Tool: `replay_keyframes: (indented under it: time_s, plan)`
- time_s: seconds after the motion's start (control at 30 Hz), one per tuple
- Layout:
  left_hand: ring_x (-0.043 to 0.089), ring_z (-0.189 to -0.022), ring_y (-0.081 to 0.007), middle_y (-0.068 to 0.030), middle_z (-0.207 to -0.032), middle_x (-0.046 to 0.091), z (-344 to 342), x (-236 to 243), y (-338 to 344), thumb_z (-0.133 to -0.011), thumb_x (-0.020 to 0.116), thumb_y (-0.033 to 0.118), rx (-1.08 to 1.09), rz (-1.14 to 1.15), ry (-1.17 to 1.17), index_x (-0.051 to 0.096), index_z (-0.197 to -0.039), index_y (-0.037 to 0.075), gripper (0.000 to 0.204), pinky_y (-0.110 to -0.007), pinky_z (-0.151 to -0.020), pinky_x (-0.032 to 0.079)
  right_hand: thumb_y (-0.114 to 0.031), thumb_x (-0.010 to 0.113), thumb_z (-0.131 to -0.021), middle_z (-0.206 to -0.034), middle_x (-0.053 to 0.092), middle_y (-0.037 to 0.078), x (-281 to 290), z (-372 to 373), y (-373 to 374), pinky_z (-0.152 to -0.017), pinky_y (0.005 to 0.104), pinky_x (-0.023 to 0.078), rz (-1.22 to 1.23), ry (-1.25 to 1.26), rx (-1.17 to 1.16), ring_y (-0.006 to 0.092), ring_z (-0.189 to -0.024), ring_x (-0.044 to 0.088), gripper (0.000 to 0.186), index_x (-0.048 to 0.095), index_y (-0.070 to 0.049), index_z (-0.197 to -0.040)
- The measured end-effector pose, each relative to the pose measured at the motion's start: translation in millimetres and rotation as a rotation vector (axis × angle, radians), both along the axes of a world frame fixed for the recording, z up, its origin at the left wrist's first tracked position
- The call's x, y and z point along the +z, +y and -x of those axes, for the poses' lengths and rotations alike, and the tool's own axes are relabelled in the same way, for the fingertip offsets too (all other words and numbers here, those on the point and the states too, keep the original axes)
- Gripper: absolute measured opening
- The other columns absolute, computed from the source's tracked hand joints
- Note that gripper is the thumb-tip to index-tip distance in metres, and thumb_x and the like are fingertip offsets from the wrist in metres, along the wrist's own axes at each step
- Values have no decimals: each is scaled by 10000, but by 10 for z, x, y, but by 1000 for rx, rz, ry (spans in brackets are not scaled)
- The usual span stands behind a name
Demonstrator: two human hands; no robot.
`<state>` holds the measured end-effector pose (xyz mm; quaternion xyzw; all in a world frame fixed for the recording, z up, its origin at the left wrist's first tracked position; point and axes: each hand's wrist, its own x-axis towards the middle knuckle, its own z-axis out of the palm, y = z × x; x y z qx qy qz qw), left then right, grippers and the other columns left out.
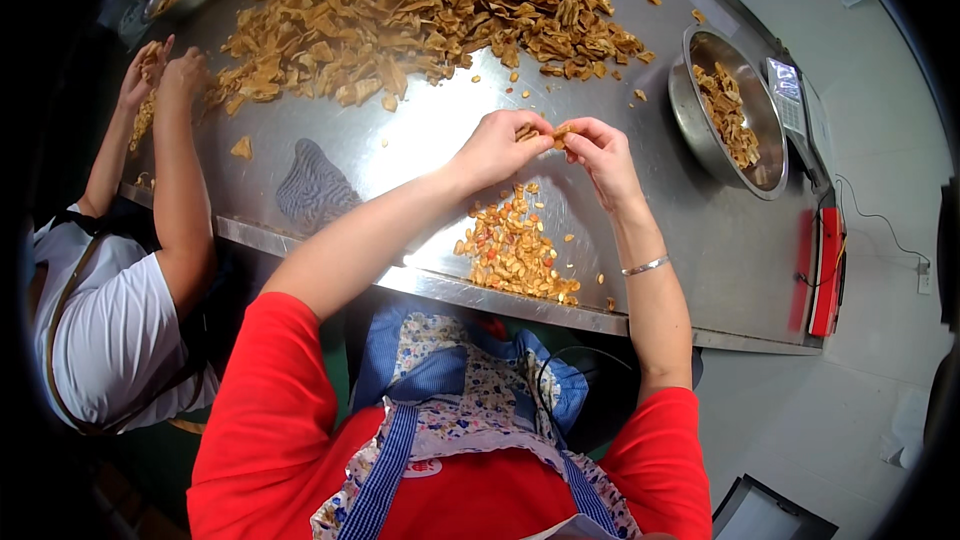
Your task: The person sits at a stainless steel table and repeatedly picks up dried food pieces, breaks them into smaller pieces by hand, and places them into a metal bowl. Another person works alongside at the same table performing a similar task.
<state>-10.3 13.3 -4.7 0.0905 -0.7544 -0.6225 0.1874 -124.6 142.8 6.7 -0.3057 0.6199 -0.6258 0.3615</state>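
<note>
My left hand (508, 147) and my right hand (604, 152) meet over the steel table, fingertips pinched together. Between them is a dried brown flake (558, 138), which both hands hold. Another brown piece (526, 133) shows in the curled fingers of the left hand. Just below my hands, a small heap of yellow and orange seed-like bits (515, 250) lies along the table's near edge. Beyond them spreads a large pile of similar brown flakes (430, 10). The exact kind of flake cannot be made out.
A steel bowl (683, 90) with brown flakes stands at the right, beside a scale (788, 100). A grey striped cloth (315, 188) lies left of my arm. At the left, a co-worker's hands (165, 70) handle flakes near another bowl (165, 8). The metal table edge (450, 285) runs in front of me.
</note>
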Motion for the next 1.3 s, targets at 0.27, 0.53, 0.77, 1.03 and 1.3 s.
replay_keyframes:
  time_s: [0.27,0.53,0.77,1.03,1.3]
  plan:
    - [490,-526,-73,-35,-720,574,34,-148,25,-899,442,258,-112,-892,-312,522,-906,34,237,-187,-436,372,-31,584,-750,-728,584,37,-7,-144,-51,-528,226,416,43,716,-166,96,-601,530,91,596,-17,-839]
    - [517,-521,-85,-22,-664,540,-2,-91,-42,-874,475,255,-135,-1070,-74,533,-833,56,211,-194,-425,409,-63,606,-742,-858,588,50,116,-283,-101,-766,314,417,85,814,-37,179,-893,547,188,554,-36,-921]
    - [559,-654,-178,-88,-798,521,46,-106,-99,-831,426,22,160,-1138,-190,424,-1016,45,187,-305,-540,512,-110,591,-747,-832,617,76,-209,110,-408,-689,286,455,-203,362,-252,162,-768,585,206,570,0,-919]
    - [448,-510,-100,-63,-746,495,4,-42,-3,-815,438,-3,84,-1041,-177,432,-977,32,165,-210,-391,340,-173,595,-738,-859,546,143,-159,1064,-1412,-682,402,449,-497,1318,-341,316,-826,556,184,586,-48,-873]
    - [491,-526,-95,-32,-669,508,-3,-65,-20,-835,551,120,45,-962,-244,436,-850,68,127,-216,-419,369,-139,611,-761,-729,613,55,-256,1258,-1458,-620,256,445,-154,762,-261,134,-656,560,161,589,11,-814]
